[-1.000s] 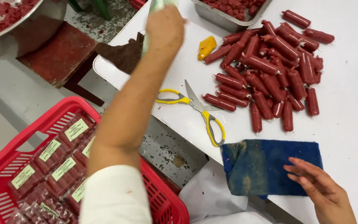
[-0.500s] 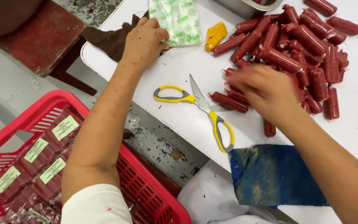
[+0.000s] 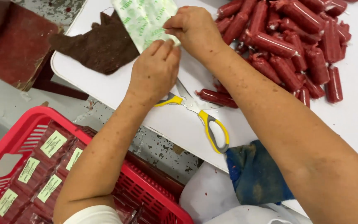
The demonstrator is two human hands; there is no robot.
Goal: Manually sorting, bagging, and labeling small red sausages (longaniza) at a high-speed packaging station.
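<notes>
I see both hands meeting on a clear plastic bag with green print point(image 3: 143, 18) at the far edge of the white table point(image 3: 353, 120). My right hand point(image 3: 195, 29) is pinched shut on the bag's near corner, thumb and fingers closed over the film. My left hand point(image 3: 154, 70) lies just below it, fingertips pressed to the same edge of the bag; I cannot tell whether it truly clamps the film or only rests on it.

Directly beneath my left palm lie scissors with yellow and grey handles point(image 3: 204, 118), open, one handle partly hidden by the hand. To the right of the grip, past my right forearm, sits a heap of red sausages in tight casings point(image 3: 295, 45); one stray sausage point(image 3: 216, 97) lies beside the scissor blades. To the left of the bag a dark brown rag point(image 3: 100, 45) lies touching the bag's edge. Nearer to me, a blue cloth point(image 3: 253, 174) hangs over the table edge below my right arm. Down at my left elbow stands a red basket point(image 3: 154, 199) holding labelled packs of sausages point(image 3: 38, 170).
</notes>
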